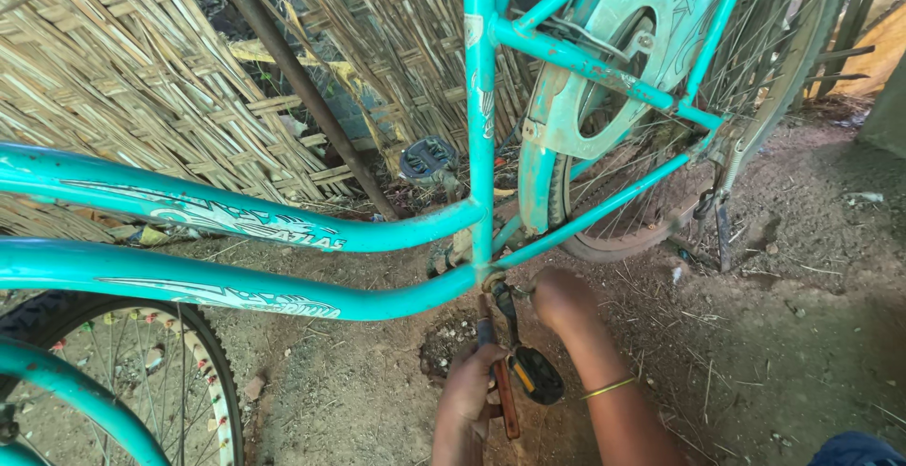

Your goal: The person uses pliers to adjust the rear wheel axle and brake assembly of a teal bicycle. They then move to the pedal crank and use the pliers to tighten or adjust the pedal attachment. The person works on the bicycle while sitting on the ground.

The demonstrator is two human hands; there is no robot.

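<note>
A turquoise bicycle frame [283,230] stands over bare dirt ground [802,334], leaning near a woven bamboo fence [142,79]. Both hands work low at the point where the frame tubes meet, by the crank. The left hand [469,386] has its fingers wrapped tight around the handle of a long tool [505,391], which points up toward that joint, so the grip looks set for turning or levering. The right hand [563,298], a thin gold bangle [609,389] on its forearm, reaches in just beside the joint; its fingers are tucked behind the frame, so I cannot tell whether they pinch anything. The near pedal [538,374] hangs between the two arms, touching neither clearly. The far pedal [427,158] shows beyond the frame. The rear wheel [651,192] sits under a pale chain cover [613,60]; the front wheel [179,381] is at lower left
</note>
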